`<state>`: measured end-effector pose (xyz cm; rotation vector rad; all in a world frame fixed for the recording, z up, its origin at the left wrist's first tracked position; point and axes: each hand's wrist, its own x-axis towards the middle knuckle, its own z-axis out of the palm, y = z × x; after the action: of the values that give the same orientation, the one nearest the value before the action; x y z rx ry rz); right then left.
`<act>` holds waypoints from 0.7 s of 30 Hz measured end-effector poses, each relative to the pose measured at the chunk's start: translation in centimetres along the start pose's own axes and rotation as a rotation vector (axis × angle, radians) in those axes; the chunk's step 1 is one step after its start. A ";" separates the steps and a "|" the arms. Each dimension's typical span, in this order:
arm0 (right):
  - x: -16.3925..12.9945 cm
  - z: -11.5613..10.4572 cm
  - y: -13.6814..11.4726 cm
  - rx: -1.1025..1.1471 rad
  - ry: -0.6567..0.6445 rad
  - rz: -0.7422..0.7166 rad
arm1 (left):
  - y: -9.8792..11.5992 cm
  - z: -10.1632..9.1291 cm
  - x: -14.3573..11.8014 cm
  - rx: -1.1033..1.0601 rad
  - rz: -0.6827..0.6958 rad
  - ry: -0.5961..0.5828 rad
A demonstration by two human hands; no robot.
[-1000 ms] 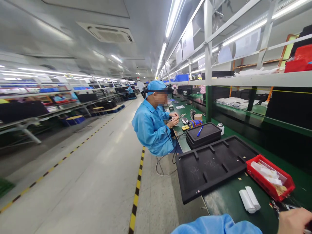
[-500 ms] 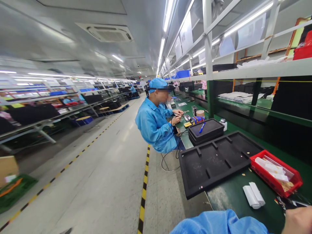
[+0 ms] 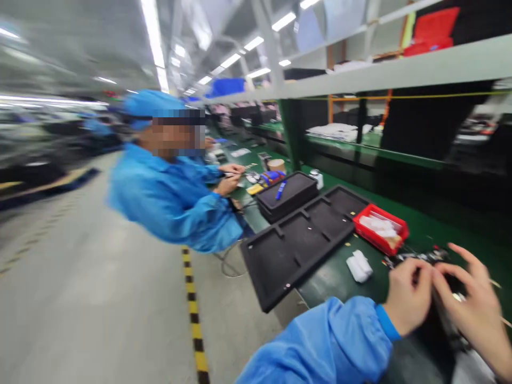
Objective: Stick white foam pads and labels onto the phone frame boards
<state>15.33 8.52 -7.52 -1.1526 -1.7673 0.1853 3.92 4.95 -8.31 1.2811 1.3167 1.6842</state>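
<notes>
My left hand (image 3: 408, 294), in a blue sleeve, is closed with thumb and forefinger pinched together. My right hand (image 3: 474, 306) meets it fingertip to fingertip, its thumb and forefinger pinched and another finger raised. Whatever sits between the fingertips is too small and blurred to name. Beneath and behind both hands lie dark parts with shiny bits (image 3: 420, 257), partly hidden by the hands. A white folded wad (image 3: 359, 266) rests on the green bench left of my hands. Just beyond it stands a red bin (image 3: 403, 230) with white pieces inside.
A large black foam tray (image 3: 260, 266) overhangs the bench edge. Behind it are stacked black trays (image 3: 288, 194) with a blue marker (image 3: 281, 190) on top, and a small white bottle (image 3: 317, 178). A co-worker in blue (image 3: 172, 197) sits at left. A shelf post (image 3: 288, 133) rises behind.
The view has swung to the right, so the bench and co-worker appear further left. Both my hands now show; before, only a blurred part of one hand was visible at the lower right edge.
</notes>
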 end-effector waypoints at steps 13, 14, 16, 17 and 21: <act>9.9 0.5 -3.8 0.149 -0.446 -0.062 | -1.0 -0.4 1.0 -0.113 -0.066 -0.038; 11.6 1.9 -3.6 0.136 -0.526 -0.059 | -1.1 -0.3 1.0 -0.118 -0.079 -0.044; 14.2 4.6 -3.0 0.104 -0.652 -0.039 | -1.3 -0.2 1.1 -0.127 -0.108 -0.041; 15.1 5.8 -2.7 0.094 -0.692 -0.026 | -1.3 -0.2 1.2 -0.133 -0.121 -0.030; 15.6 6.7 -2.2 0.122 -0.704 0.038 | -1.0 -0.4 1.8 -0.174 -0.164 0.014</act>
<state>7.61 21.71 0.29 -1.1049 -2.2955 0.7887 2.92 6.71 -8.77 1.0350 1.2187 1.6550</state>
